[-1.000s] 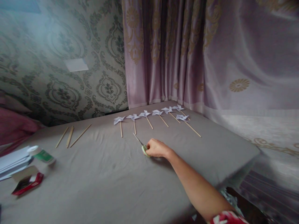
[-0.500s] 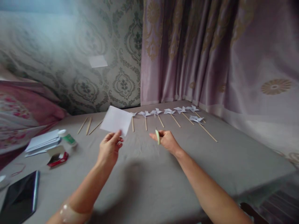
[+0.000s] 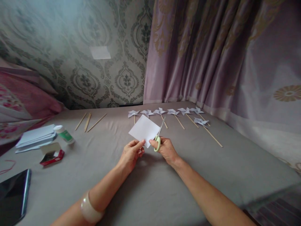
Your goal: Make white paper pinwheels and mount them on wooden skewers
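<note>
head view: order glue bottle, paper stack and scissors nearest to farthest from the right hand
1. Scissors: in the grip of the right hand.
2. Glue bottle: off to the left, lying on its side.
3. Paper stack: farther left, past the bottle.

Dim scene, hazy upper-left glare.

Both bare arms reach in from the near edge of the surface [image 3: 150, 201], hands close together but apart.
The left hand [image 3: 132, 154] pinches, thumb above curled fingers, a pale bangle [image 3: 89, 209] circling its forearm; the right hand [image 3: 166, 149] is closed in a grip, its thumb pointing toward the left, its forearm slanting toward the near right corner.
</note>
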Demonstrator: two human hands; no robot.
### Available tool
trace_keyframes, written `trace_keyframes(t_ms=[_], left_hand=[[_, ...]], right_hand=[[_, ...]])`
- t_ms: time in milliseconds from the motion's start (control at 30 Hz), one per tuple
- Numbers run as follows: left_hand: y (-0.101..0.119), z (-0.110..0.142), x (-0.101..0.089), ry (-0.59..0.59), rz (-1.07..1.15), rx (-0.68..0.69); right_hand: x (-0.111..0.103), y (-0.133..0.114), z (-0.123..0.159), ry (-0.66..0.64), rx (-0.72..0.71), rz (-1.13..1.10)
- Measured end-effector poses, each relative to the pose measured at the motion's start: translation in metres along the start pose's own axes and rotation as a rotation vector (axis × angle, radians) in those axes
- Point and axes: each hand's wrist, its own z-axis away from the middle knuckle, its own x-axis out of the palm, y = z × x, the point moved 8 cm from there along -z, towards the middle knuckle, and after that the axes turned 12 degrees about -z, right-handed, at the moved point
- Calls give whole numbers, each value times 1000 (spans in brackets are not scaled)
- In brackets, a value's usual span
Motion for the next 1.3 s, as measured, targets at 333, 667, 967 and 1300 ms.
trace_keyframes(t_ms=[333, 667, 967, 1300], left_hand=[[-5, 2, -3, -64, -131, 34], [6, -10, -31, 130, 64, 44], [4, -15, -36, 127, 147, 35], [7, -21, -44, 166, 135, 37]], right_hand=[[-3, 4, -2, -11, -13, 111], [-21, 30, 6, -114, 346, 647], [-17, 35, 14, -367, 524, 419], [-30, 3, -1, -27, 51, 974]])
